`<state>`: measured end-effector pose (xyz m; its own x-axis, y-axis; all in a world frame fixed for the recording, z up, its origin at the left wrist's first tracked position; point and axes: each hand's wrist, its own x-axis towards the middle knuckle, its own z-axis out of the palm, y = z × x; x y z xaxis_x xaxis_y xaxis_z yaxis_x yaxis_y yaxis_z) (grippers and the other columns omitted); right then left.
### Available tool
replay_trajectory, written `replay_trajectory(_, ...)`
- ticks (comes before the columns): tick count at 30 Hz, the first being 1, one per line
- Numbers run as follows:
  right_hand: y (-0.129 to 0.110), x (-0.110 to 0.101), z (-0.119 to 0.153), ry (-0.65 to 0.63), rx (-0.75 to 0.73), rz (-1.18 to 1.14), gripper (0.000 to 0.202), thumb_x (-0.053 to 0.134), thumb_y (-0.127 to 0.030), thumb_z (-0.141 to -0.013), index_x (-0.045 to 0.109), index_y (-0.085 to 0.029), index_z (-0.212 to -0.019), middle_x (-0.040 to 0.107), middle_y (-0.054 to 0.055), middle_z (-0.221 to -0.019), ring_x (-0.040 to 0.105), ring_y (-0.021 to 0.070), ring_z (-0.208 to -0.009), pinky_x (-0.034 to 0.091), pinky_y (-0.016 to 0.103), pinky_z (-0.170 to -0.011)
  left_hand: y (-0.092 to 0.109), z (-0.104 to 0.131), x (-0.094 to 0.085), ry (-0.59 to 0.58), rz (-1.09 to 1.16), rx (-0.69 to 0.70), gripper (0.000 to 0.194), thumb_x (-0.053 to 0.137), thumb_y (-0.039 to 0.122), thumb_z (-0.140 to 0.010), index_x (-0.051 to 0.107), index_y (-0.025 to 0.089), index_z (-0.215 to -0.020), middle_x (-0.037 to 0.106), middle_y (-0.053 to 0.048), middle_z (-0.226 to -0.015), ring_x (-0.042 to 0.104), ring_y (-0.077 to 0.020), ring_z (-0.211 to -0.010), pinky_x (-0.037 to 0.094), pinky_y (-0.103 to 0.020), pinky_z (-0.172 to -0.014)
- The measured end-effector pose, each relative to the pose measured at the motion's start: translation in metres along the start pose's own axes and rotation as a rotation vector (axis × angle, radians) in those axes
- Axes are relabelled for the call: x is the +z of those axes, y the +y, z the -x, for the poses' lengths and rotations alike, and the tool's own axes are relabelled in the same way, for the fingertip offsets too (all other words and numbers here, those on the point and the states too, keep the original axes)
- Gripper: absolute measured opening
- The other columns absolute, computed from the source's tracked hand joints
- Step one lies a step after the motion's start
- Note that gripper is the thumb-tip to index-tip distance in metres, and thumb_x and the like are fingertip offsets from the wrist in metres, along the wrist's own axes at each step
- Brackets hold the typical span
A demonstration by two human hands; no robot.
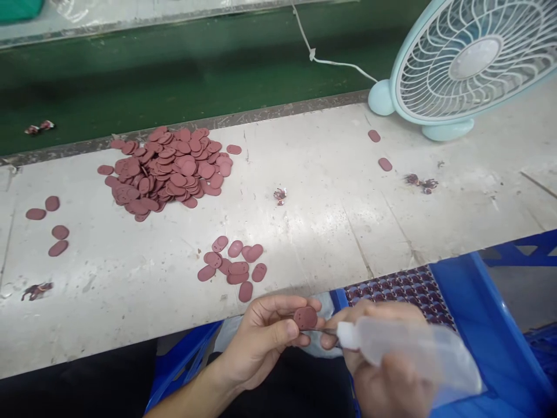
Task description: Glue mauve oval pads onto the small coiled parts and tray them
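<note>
My left hand pinches a small maroon oval piece between thumb and fingers, just past the table's front edge. Small dark marks show on the face of this piece. Wrapped in my right hand is a translucent squeeze bottle with a white cap, tilted nearly flat. Its thin nozzle tip reaches the lower edge of the oval piece; whether it touches I cannot tell. Part of the right hand is blurred and covered by the bottle.
A large heap of maroon ovals lies at the back left of the white table, with a smaller group nearer me. A light-blue fan stands at right. Beside my right hand, a blue crate holds rows of patterned pieces.
</note>
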<state>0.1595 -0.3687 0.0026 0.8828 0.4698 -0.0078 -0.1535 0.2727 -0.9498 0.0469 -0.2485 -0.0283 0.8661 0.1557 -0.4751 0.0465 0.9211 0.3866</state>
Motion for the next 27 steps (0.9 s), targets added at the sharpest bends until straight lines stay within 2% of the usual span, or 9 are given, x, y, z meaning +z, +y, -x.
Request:
replay_trajectory(5, 0.006, -0.013, -0.066, -0.041, 0.492, -0.534, 0.034, 0.051, -0.049, -0.094, 0.066, -0.02, -0.1, 0.053, -0.001, -0.067, 0.058, 0.0106, -0.05, 0.04, 0.014, -0.03, 0.009, 0.006, 0.002, 0.049, -0.003, 0.055, 0.023, 0.076, 0.014, -0.084, 0.078, 0.022, -0.105, 0.075, -0.009, -0.122, 0.074, -0.021, -0.104, 0.06, -0.018, -0.078)
replay_trajectory(11, 0.029, -0.008, -0.107, -0.286, 0.364, -0.863, 0.051, 0.024, -0.05, -0.107, 0.06, -0.014, -0.112, 0.053, -0.005, -0.07, 0.056, 0.0013, -0.057, 0.035, -0.002, -0.037, 0.019, 0.016, -0.004, 0.109, 0.017, 0.121, 0.021, 0.077, 0.018, -0.084, 0.077, 0.02, -0.105, 0.076, -0.011, -0.12, 0.075, -0.0218, -0.103, 0.06, -0.019, -0.079)
replay_trajectory(13, 0.027, -0.002, -0.101, -0.322, 0.227, -0.623, 0.058, 0.021, -0.059, -0.104, 0.06, -0.018, -0.116, 0.051, -0.005, -0.069, 0.051, 0.0031, -0.051, 0.029, 0.002, -0.03, 0.023, 0.02, -0.007, 0.147, 0.026, 0.139, 0.02, 0.077, 0.019, -0.084, 0.077, 0.02, -0.105, 0.076, -0.012, -0.119, 0.075, -0.022, -0.099, 0.061, -0.02, -0.077)
replay_trajectory(15, 0.021, 0.005, -0.095, -0.404, -0.001, -0.076, 0.057, 0.02, -0.06, -0.103, 0.059, -0.024, -0.122, 0.052, -0.004, -0.071, 0.05, 0.0071, -0.048, 0.03, 0.009, -0.026, 0.027, 0.025, -0.009, 0.182, 0.025, 0.155, 0.021, 0.077, 0.021, -0.084, 0.077, 0.019, -0.105, 0.076, -0.012, -0.12, 0.076, -0.0219, -0.095, 0.061, -0.02, -0.072)
replay_trajectory(18, 0.021, 0.024, -0.107, -0.508, -0.228, 0.596, 0.032, 0.042, -0.041, -0.103, 0.063, -0.027, -0.121, 0.064, 0.005, -0.092, 0.066, 0.0176, -0.073, 0.057, 0.026, -0.048, 0.032, 0.03, -0.01, 0.212, 0.023, 0.181, 0.023, 0.078, 0.021, -0.084, 0.077, 0.018, -0.106, 0.075, -0.014, -0.12, 0.076, -0.0211, -0.092, 0.059, -0.017, -0.064)
replay_trajectory(20, 0.028, 0.041, -0.128, -0.555, -0.267, 0.712, 0.025, 0.057, -0.025, -0.094, 0.069, -0.025, -0.116, 0.066, 0.011, -0.116, 0.064, 0.0275, -0.108, 0.061, 0.044, -0.085, 0.033, 0.033, -0.011, 0.206, 0.044, 0.206, 0.022, 0.078, 0.022, -0.083, 0.077, 0.017, -0.105, 0.075, -0.015, -0.12, 0.076, -0.0215, -0.092, 0.058, -0.016, -0.064)
replay_trajectory(22, 0.039, 0.058, -0.153, -0.609, -0.301, 0.813, 0.026, 0.06, -0.017, -0.088, 0.073, -0.023, -0.109, 0.065, 0.013, -0.124, 0.055, 0.0333, -0.123, 0.046, 0.057, -0.108, 0.033, 0.036, -0.011, 0.191, 0.074, 0.237, 0.021, 0.078, 0.023, -0.083, 0.078, 0.018, -0.103, 0.075, -0.015, -0.12, 0.076, -0.0224, -0.093, 0.058, -0.017, -0.064)
replay_trajectory(24, 0.047, 0.069, -0.171, -0.638, -0.315, 0.878, 0.022, 0.06, -0.015, -0.087, 0.075, -0.021, -0.101, 0.068, 0.014, -0.115, 0.058, 0.0349, -0.117, 0.04, 0.061, -0.111, 0.032, 0.038, -0.013, 0.185, 0.098, 0.266, 0.02, 0.079, 0.024, -0.082, 0.078, 0.019, -0.101, 0.076, -0.015, -0.117, 0.076, -0.0226, -0.093, 0.057, -0.016, -0.062)
replay_trajectory(27, 0.045, 0.074, -0.167, -0.619, -0.306, 0.895, 0.019, 0.057, -0.02, -0.091, 0.074, -0.019, -0.099, 0.069, 0.014, -0.104, 0.063, 0.0317, -0.105, 0.048, 0.057, -0.102, 0.032, 0.04, -0.015, 0.207, 0.113, 0.279, 0.019, 0.08, 0.023, -0.082, 0.078, 0.02, -0.101, 0.077, -0.014, -0.115, 0.076, -0.0226, -0.095, 0.057, -0.016, -0.062)
